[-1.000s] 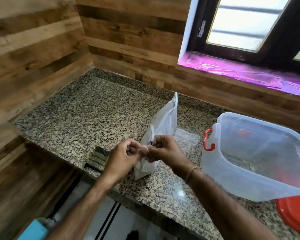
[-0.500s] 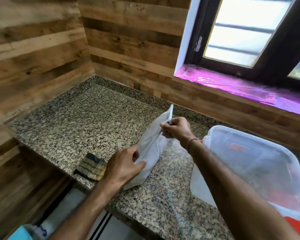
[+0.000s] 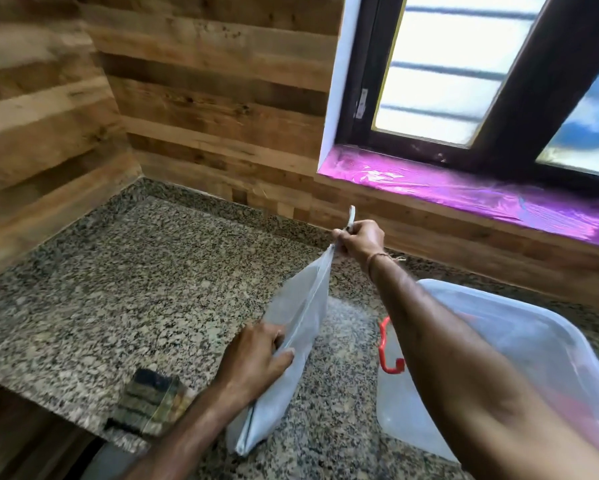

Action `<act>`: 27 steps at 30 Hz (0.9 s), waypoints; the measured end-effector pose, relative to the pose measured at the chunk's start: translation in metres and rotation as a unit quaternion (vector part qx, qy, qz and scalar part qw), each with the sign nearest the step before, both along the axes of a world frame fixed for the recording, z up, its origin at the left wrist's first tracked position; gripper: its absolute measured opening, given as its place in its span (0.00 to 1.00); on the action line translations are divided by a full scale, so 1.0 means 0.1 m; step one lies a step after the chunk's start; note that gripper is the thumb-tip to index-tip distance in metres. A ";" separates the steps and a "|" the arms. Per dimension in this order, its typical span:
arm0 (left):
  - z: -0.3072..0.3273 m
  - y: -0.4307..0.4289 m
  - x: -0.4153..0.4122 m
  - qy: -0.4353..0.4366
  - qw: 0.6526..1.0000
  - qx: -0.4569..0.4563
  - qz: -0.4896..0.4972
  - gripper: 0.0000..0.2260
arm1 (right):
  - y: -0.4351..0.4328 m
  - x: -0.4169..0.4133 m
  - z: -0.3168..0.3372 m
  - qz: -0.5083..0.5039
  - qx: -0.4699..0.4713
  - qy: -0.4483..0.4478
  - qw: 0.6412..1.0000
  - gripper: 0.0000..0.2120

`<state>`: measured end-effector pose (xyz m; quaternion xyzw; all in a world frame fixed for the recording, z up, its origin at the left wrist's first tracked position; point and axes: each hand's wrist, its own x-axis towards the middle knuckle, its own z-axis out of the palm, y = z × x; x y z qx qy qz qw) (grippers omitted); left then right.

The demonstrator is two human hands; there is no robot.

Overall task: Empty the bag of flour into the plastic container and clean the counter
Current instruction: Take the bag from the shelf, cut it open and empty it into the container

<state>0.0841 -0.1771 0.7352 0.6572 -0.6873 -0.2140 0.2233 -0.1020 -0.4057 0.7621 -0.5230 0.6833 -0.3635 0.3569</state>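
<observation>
A whitish plastic bag of flour (image 3: 299,327) stands tilted on the granite counter (image 3: 145,289). My left hand (image 3: 258,355) grips the near end of its top edge. My right hand (image 3: 360,239) pinches the far end of that edge, stretched away from the left, with a small white strip sticking up above the fingers. The clear plastic container (image 3: 540,351) with a red latch (image 3: 389,355) sits to the right of the bag, partly hidden behind my right forearm.
A folded striped cloth (image 3: 150,403) lies at the counter's front edge, left of my left arm. Wood-panelled walls close the counter at the back and left. A window with a purple-covered sill (image 3: 464,188) is above the container.
My hands were together at the bag's near top corner; the right hand has since slid along the top edge to its far end. The view has tilted upward.
</observation>
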 end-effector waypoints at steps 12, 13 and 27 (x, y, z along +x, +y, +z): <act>-0.03 -0.29 -0.06 0.021 0.999 0.031 -0.002 0.07 | 0.31 0.66 0.23 0.298 -0.197 0.445 0.821 0.15; -0.06 -0.27 -0.06 0.032 0.999 0.040 -0.004 0.08 | 0.32 0.77 0.26 0.325 -0.119 0.475 0.809 0.19; -0.17 0.26 0.02 0.309 0.926 0.217 -0.022 0.13 | 0.14 0.72 -0.17 0.297 0.193 0.529 0.771 0.43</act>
